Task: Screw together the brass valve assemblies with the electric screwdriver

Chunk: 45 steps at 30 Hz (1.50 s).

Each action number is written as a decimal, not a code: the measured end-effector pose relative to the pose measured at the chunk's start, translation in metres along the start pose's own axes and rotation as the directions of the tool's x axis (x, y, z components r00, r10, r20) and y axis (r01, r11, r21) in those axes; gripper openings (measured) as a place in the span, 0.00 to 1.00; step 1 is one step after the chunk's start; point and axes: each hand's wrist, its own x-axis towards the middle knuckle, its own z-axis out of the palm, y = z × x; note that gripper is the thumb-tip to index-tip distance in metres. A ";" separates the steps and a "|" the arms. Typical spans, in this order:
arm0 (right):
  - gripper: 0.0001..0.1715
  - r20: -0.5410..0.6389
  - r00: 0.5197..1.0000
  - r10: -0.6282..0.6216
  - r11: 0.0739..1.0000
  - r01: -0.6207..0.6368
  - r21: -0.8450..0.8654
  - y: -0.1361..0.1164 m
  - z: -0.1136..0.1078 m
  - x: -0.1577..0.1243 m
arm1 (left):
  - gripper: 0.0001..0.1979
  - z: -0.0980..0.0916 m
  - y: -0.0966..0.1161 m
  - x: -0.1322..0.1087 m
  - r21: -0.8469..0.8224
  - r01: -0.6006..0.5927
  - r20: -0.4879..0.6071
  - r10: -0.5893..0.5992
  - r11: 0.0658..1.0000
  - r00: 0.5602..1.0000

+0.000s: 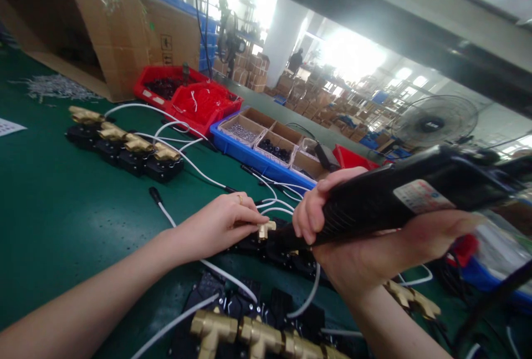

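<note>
My right hand [349, 242] is wrapped round a black electric screwdriver [374, 193], a handheld tool with a white label. Its tip points down and left into a row of black housings [282, 254]. Close to that tip, my left hand [228, 218], a ring on one finger, pinches a small brass tee fitting [266, 230] between thumb and fingertips. The fitting sits at the black housings, partly hidden by the tool. Nearer to me lies another row of black units with large brass tee fittings [216, 331]. White cables [228, 276] run among these rows.
Black units with brass valves [137, 143] stand at the left on the green table [103, 226]. Behind are red bins [199, 104], a blue tray [253, 157] of small parts, a cardboard box [124, 32] and loose screws [62, 87]. More brass fittings [411, 298] lie at right.
</note>
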 end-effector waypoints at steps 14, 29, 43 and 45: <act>0.37 0.046 0.999 0.009 1.000 -0.009 0.000 0.007 0.004 0.003 | 0.12 -0.003 0.003 -0.002 0.008 0.000 0.034 0.000 1.000 0.999; 0.34 0.093 0.996 0.012 0.999 -0.017 0.050 0.000 0.027 -0.002 | 0.12 0.002 -0.006 0.000 -0.125 0.033 -0.037 -0.038 0.992 0.999; 0.38 0.125 0.992 -0.024 0.999 0.028 -0.031 -0.001 0.035 -0.003 | 0.16 0.004 0.005 0.005 -0.189 0.064 -0.058 -0.076 0.980 0.995; 0.37 0.134 0.990 -0.035 0.999 0.039 -0.024 -0.001 0.034 -0.003 | 0.15 0.004 0.006 0.005 -0.171 0.069 -0.056 -0.080 0.983 0.995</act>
